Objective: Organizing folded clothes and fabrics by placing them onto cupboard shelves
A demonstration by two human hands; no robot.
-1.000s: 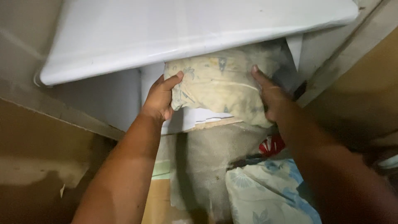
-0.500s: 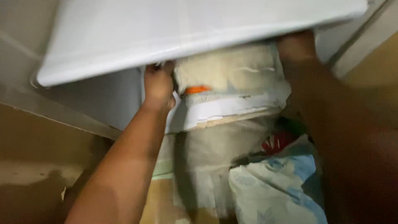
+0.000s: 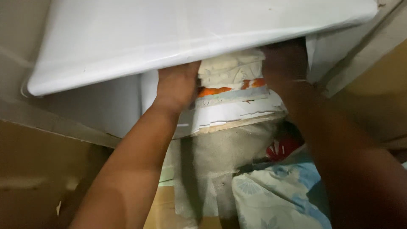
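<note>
Under the white lid [image 3: 190, 34], my left hand [image 3: 176, 87] and right hand [image 3: 284, 63] flank folded cloths [image 3: 231, 72]; each grip is hidden, so I cannot tell.

Two bare forearms fill the frame, no sleeves in sight. The left hand [image 3: 177, 85] and right hand [image 3: 285, 63] wear no gloves.

A cramped storage corner of a home: folded bedding [image 3: 231, 70] in pale cream and orange is stacked on a worn white shelf [image 3: 237, 112] beneath a tilted white panel [image 3: 169, 34]. A floral blue-and-white fabric bundle [image 3: 275, 195] lies below, beside a grey cloth [image 3: 220, 161]. Bare plaster walls [image 3: 42, 169] and a wooden board [image 3: 373, 85] enclose the nook.
</note>
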